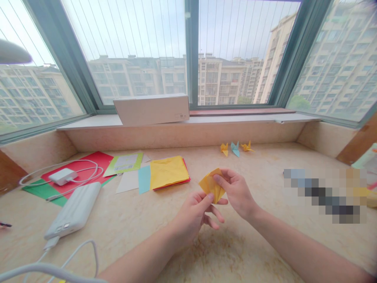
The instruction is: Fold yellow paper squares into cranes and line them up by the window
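Note:
A small folded piece of yellow origami paper [212, 184], roughly diamond-shaped with creases, is held up above the stone counter. My left hand [198, 210] pinches its lower edge between thumb and fingers, the other fingers spread below. At its upper right side, my right hand [235, 188] grips it with the thumb on the front face. Left of the hands lies a stack of yellow paper [169, 171] with red sheets under it and a light blue sheet [144, 179] beside it. Beyond the hands stand three folded paper cranes: a yellow crane [224, 149], a blue crane [235, 149] and another yellow crane [247, 146].
On the left are a white power bank [75, 210], a white charger [63, 177] with looping cables, red paper [100, 161], green paper [39, 190] and a lime-edged packet [123, 163]. A white box [151, 111] sits on the sill. A pixelated area covers something at right.

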Motion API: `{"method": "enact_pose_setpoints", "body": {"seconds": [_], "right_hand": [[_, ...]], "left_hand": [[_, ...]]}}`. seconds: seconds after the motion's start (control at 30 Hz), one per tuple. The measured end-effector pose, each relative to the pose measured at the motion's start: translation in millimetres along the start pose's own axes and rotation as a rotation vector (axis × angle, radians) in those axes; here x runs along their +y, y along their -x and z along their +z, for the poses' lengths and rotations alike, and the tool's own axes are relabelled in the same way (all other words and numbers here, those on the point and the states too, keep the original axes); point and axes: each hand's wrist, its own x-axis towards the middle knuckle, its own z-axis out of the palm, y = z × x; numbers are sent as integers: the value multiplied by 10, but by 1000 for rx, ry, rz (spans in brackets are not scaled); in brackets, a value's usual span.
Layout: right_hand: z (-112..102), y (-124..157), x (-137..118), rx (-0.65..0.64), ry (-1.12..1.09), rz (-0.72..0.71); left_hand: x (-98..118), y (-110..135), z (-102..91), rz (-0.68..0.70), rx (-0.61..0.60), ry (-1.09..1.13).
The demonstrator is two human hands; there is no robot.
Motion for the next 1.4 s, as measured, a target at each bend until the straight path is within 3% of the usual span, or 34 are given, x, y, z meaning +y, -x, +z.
{"method": "enact_pose_setpoints", "body": {"seconds": [0.2, 0.57, 1.17, 1.27, 1.4], "right_hand": [[-22, -9, 25, -49, 9, 4], [-26, -6, -7, -318, -1, 9], [5, 20, -8, -212, 13, 18], [-16, 15, 27, -181, 40, -58], [-89, -16, 45, -173, 266, -256]], "left_hand": [[9, -13, -22, 35, 66, -83], [76, -37, -54, 159, 249, -192], [-16, -48, -34, 214, 237, -293], [-6, -51, -64, 206, 257, -289], [11, -55, -82, 193, 281, -333]]}}
